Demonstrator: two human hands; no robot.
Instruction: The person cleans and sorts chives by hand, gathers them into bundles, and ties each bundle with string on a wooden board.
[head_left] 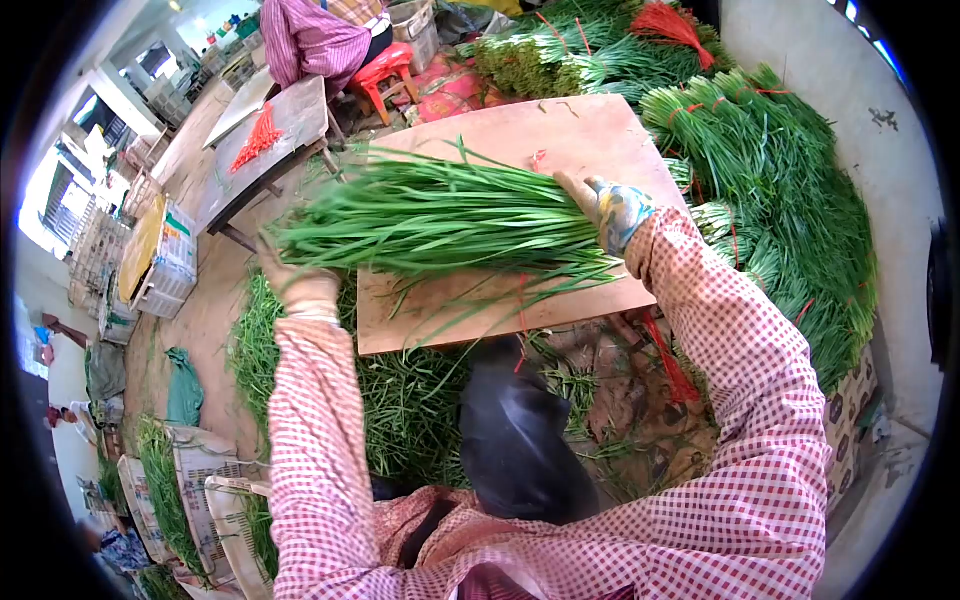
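Red-white checked sleeves (pixel 745 350); blue, white, yellow covering (pixel 625 212) on right hand (pixel 603 206); shiny black legwear (pixel 520 440).

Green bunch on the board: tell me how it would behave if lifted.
The green bunch would likely bend and sag, being long, thin blades. It may shed strands: it looks untied on top, and stray blades lie across the board.

1 head-worn camera looks forward and down from close up
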